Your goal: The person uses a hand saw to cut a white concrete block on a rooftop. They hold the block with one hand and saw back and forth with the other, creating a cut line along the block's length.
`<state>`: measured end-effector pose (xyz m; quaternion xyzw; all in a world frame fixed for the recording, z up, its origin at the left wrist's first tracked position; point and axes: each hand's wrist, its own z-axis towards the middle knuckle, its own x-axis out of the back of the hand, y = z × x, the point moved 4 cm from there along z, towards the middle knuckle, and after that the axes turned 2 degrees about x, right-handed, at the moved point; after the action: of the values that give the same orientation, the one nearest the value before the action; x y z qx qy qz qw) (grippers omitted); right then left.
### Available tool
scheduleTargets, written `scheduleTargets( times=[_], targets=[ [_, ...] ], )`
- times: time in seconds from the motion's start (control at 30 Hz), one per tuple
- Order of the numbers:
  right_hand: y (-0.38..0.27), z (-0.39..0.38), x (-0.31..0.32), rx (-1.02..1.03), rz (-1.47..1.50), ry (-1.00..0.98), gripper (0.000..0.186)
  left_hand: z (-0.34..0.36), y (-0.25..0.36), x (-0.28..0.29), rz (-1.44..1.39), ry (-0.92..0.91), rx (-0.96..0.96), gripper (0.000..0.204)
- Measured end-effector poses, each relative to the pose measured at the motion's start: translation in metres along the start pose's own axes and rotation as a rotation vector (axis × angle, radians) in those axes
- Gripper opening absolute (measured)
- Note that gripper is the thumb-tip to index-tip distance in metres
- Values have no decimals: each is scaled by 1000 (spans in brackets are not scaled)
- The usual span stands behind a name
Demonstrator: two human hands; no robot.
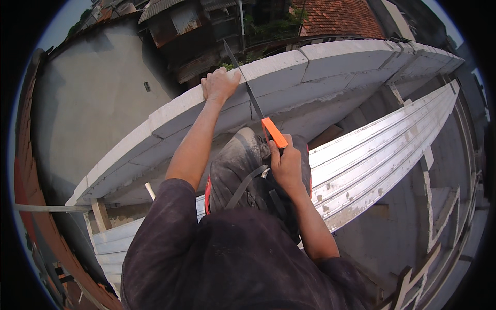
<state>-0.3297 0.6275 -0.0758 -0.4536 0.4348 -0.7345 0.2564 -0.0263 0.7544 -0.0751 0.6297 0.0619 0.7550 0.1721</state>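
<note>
Head view, only one: right hand (285, 164) closed around the orange plastic handle of a hand saw with a long thin dark steel blade (248, 88); blade runs up and away, its middle crossing the top edge of the pale grey blockwork wall of large rectangular aerated-looking blocks (330, 62), tip past the far side

Left hand (219, 84) lies palm down on the wall top, fingers curled over the far edge, just beside the blade (bracing, gripping nothing but the block)

Handling, my judgement: saw is light, blade thin and whippy, will flex if pushed off-line; take it by the orange handle only, toothed edge bites. Handle looks smooth moulded plastic, could get slick with dust. Blocks look stiff but crumbly at corners, dusty, heavy-ish for one hand; they sit mortared in place, so the safe hold is the flat top, clear of the cut line

Around it: dusty grey work shoe with an orange edge (235, 165) planted below the wall, dark trousers fill the lower frame. Ribbed pale metal sheeting panel, paint-flecked (372, 155), runs diagonally on the right, near the right hand's forearm. Bare timber post (101, 214) lower left

Packages, labels, signs: none that I can make out. Beyond the wall a plain grey rendered house wall (98, 103) with one small dark square opening, and a red tiled roof (338, 18) top right
</note>
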Motion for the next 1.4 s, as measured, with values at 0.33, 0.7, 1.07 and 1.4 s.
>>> scheduleTargets(
  times=[0.33, 0.7, 1.07, 1.4],
  targets=[
    [-54, -22, 59, 226, 161, 179, 24, 1, -12, -7, 24, 49, -47, 66],
    [-21, 3, 50, 164, 37, 70, 28, -4, 11, -10, -164, 107, -58, 63],
    [-36, 6, 64, 103, 115, -123, 34, -1, 27, -12, 12, 28, 81, 67],
    [-33, -1, 64, 157, 46, -92, 33, 4, 29, -11, 16, -31, 157, 68]
  ],
)
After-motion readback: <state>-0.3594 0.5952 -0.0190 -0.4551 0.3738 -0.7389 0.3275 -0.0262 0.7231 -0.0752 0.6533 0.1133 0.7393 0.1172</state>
